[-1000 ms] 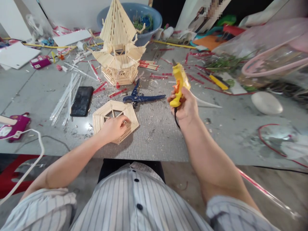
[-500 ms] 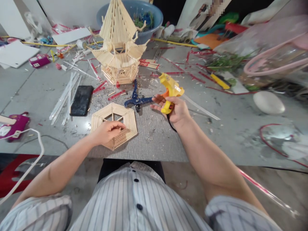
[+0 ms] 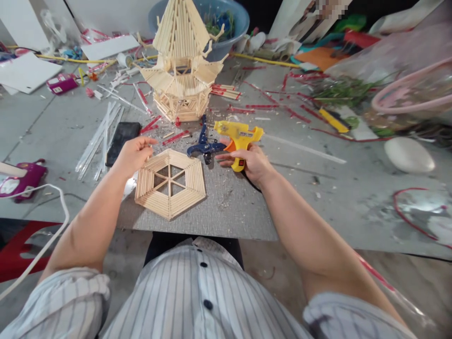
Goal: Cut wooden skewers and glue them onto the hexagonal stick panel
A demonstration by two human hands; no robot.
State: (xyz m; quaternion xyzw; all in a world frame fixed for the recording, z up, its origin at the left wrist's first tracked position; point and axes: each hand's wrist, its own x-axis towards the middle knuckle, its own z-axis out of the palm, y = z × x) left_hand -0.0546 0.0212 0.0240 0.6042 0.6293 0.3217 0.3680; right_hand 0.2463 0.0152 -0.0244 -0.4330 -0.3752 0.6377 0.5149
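In my right hand [image 3: 256, 162] is a yellow hot glue gun [image 3: 238, 139], held by its handle with its nozzle to the left. A long clear glue stick [image 3: 307, 148] trails from its back. My left hand [image 3: 136, 153] hovers at the upper left edge of a hexagonal wooden stick frame [image 3: 187, 200] with spokes, lying flat. The left fingers are pinched together; what they hold, if anything, is too small to make out. Blue cutters [image 3: 203, 147] lie just left of the glue gun. Behind them stands a stick-built pagoda model [image 3: 181, 70].
A black phone [image 3: 120, 141] and clear glue sticks [image 3: 97, 136] lie at the left. A blue basin [image 3: 240, 23] stands behind the pagoda. Red-and-clear strips and scraps litter the table [image 3: 226, 207]. A yellow cutter knife [image 3: 334, 120] and a white oval object [image 3: 409, 154] are at the right.
My left hand has lifted off the hexagonal frame's centre and moved to its upper left edge, baring the spokes. The glue gun has turned, so its nozzle now points left.
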